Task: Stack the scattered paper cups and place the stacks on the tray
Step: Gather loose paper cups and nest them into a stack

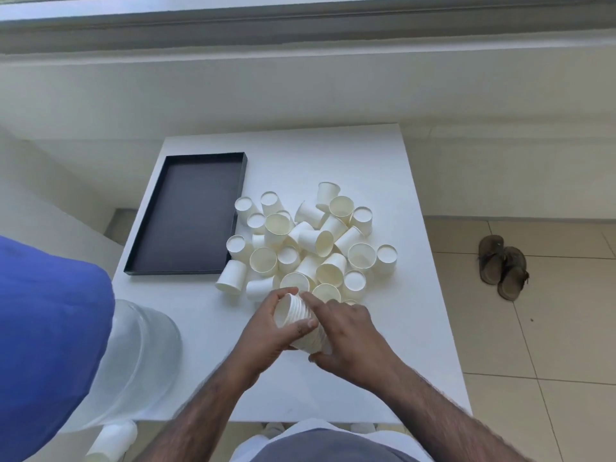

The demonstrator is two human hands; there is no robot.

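Note:
Several white paper cups (301, 243) lie scattered in a heap on the white table (383, 161), some upright, some on their sides. A black rectangular tray (191, 211) with nothing in it sits to the left of the heap. Both hands hold one tilted stack of nested cups (295, 313) near the table's front. My left hand (266, 331) grips the stack's upper end, thumb across it. My right hand (346, 331) wraps round its lower part and hides the bottom.
A clear plastic water jug (140, 355) stands at the table's left front corner beside a person's blue clothing (50, 328). A pair of brown sandals (503, 266) lies on the tiled floor to the right. A low white wall runs behind the table.

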